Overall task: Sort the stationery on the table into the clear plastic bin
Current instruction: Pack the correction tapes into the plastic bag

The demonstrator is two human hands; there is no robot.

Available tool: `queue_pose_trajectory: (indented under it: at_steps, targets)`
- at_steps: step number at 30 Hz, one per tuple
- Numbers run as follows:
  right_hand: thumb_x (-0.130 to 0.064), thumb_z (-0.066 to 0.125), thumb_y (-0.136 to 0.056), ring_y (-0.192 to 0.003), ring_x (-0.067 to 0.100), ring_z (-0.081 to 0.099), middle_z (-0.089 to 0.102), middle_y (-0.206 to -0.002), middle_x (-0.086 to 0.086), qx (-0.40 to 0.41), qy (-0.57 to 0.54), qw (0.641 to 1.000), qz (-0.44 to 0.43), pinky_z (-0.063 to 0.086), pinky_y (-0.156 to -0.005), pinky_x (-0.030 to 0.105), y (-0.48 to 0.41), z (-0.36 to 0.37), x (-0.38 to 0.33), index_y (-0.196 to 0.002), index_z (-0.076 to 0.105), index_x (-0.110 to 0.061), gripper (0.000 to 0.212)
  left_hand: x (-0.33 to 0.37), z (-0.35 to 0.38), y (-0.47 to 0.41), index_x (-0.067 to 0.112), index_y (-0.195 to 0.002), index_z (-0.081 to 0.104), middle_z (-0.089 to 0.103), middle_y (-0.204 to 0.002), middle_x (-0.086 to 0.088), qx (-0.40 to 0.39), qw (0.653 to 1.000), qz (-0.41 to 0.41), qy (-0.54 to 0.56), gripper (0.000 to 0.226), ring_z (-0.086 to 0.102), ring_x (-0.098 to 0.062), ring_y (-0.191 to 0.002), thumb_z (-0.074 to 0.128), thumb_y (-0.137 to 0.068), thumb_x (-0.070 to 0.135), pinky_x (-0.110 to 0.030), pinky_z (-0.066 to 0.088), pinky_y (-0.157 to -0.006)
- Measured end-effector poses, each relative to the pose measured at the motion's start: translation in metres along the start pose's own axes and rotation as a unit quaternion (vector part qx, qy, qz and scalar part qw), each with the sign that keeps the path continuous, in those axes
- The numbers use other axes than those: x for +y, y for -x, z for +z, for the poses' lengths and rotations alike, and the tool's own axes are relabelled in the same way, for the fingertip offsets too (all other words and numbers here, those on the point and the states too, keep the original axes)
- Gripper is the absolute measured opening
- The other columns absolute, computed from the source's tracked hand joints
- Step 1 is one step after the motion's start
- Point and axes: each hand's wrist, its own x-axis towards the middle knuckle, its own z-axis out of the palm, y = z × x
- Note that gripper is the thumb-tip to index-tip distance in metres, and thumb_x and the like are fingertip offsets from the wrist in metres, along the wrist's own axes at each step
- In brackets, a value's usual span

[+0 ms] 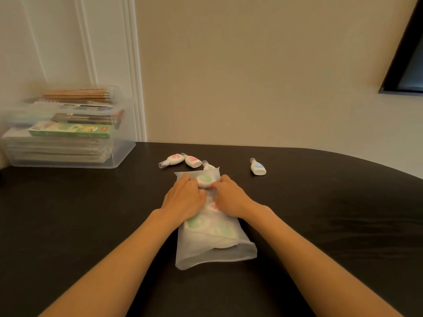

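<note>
Four little white bottles lie on the table past the hands. Two pink bottles (174, 159) (193, 161) touch each other, a blue bottle (258, 169) lies well apart on the right, and one bottle tip (207, 165) pokes out past the far end of a cloudy bag (212, 250). The bag lies in the middle with more bottles inside. The left hand (184, 199) and the right hand (231, 197) both curl their fingers and pinch the bag near its far end, with a green bottle (205, 180) inside the bag between them. The clear bin (119, 154) sits at the far left corner, with pencils (77, 94) on top and a green box (71, 130) inside. The table (320, 213) is black with a round edge. Behind it are a tan wall (251, 76), a white door (68, 42) and a dark frame (407, 65).
</note>
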Motion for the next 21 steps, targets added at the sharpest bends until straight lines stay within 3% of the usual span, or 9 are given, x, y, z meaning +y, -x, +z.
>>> queue_pose_trajectory:
  at_steps: [5, 9, 12, 15, 17, 21]
  targets:
    - [-0.012, 0.044, -0.093, -0.108, 0.030, 0.047, 0.029, -0.132, 0.011, -0.051, -0.007, 0.998, 0.028, 0.042, -0.089, 0.039, -0.004, -0.004, -0.004, -0.135, 0.041, -0.008, 0.043, -0.003, -0.001, -0.005, 0.011, -0.100, 0.055, 0.039, -0.123, -0.001, -0.060, 0.998, 0.002, 0.008, 0.029, 0.046, -0.024, -0.108, 0.028, -0.096, 0.022, -0.035, 0.037, -0.088]
    - [-0.010, 0.045, -0.091, -0.103, 0.029, 0.047, 0.034, -0.127, 0.012, -0.011, -0.037, 0.999, 0.033, 0.041, -0.086, 0.036, 0.003, -0.002, -0.003, -0.136, 0.040, -0.010, 0.045, -0.002, -0.004, -0.004, 0.014, -0.111, 0.051, 0.035, -0.127, -0.003, -0.085, 0.996, 0.001, 0.011, 0.029, 0.043, -0.026, -0.112, 0.029, -0.095, 0.022, -0.037, 0.036, -0.091]
    - [-0.005, 0.045, -0.089, -0.107, 0.025, 0.048, 0.044, -0.120, 0.009, 0.112, -0.130, 0.985, 0.025, 0.042, -0.088, 0.033, 0.019, 0.006, 0.000, -0.124, 0.050, -0.009, 0.036, -0.004, -0.010, 0.009, 0.015, -0.122, 0.048, 0.038, -0.127, -0.005, -0.002, 0.999, -0.007, 0.044, 0.032, 0.038, -0.024, -0.119, 0.034, -0.093, 0.016, -0.036, 0.034, -0.093]
    - [-0.011, 0.051, -0.089, -0.095, 0.013, 0.044, 0.046, -0.102, -0.002, 0.200, -0.153, 0.967, -0.031, 0.035, -0.077, 0.022, 0.032, 0.013, 0.002, -0.103, 0.059, -0.011, 0.017, -0.008, -0.016, 0.027, 0.010, -0.105, 0.052, 0.045, -0.112, -0.005, 0.127, 0.991, 0.022, 0.031, 0.019, 0.043, -0.022, -0.108, 0.038, -0.093, 0.011, -0.032, 0.037, -0.085]
    - [-0.017, 0.056, -0.089, -0.092, 0.010, 0.040, 0.045, -0.095, -0.004, 0.199, -0.126, 0.969, -0.072, 0.031, -0.074, 0.018, 0.037, 0.012, 0.000, -0.095, 0.063, -0.011, 0.012, -0.008, -0.015, 0.039, 0.012, -0.096, 0.050, 0.043, -0.101, -0.001, 0.161, 0.986, 0.049, 0.016, 0.010, 0.045, -0.017, -0.096, 0.041, -0.092, 0.013, -0.026, 0.035, -0.075]
    - [-0.021, 0.054, -0.092, -0.093, 0.016, 0.044, 0.056, -0.098, 0.003, 0.176, -0.079, 0.976, -0.098, 0.037, -0.079, 0.025, 0.042, 0.007, -0.006, -0.097, 0.068, -0.012, 0.018, -0.004, -0.010, 0.056, 0.016, -0.091, 0.047, 0.039, -0.089, 0.006, 0.171, 0.980, 0.098, -0.026, 0.008, 0.040, -0.010, -0.080, 0.044, -0.093, 0.023, -0.020, 0.028, -0.066]
